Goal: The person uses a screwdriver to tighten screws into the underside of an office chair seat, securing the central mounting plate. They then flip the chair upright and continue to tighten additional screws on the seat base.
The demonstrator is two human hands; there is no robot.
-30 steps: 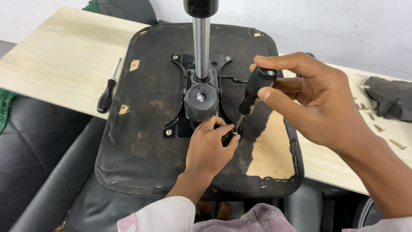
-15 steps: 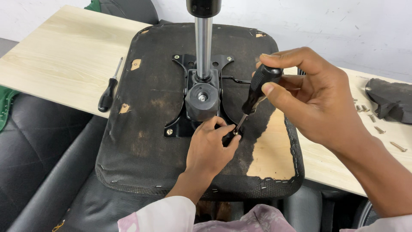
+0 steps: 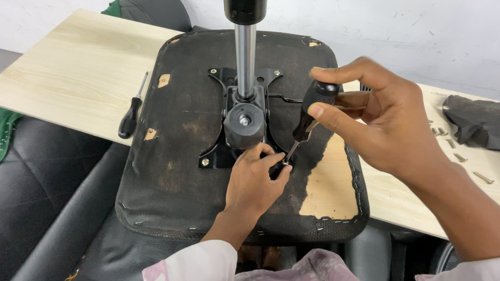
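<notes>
the right hand (image 3: 388, 122) is closing fully around the black handle of a screwdriver (image 3: 311, 112), tilting it so the tip is meeting a screw (image 3: 286, 162) at the corner of the black mounting plate (image 3: 245, 112). the left hand (image 3: 255, 179) is pinching its fingertips at that screw, apparently steadying it. the upturned chair seat (image 3: 172, 156) is lying across a pale wooden table (image 3: 73, 78), its fabric torn, its metal column (image 3: 245, 57) rising upward. a spare screwdriver (image 3: 131, 111) and loose screws (image 3: 458, 151) are resting beside it, a white wall behind.
</notes>
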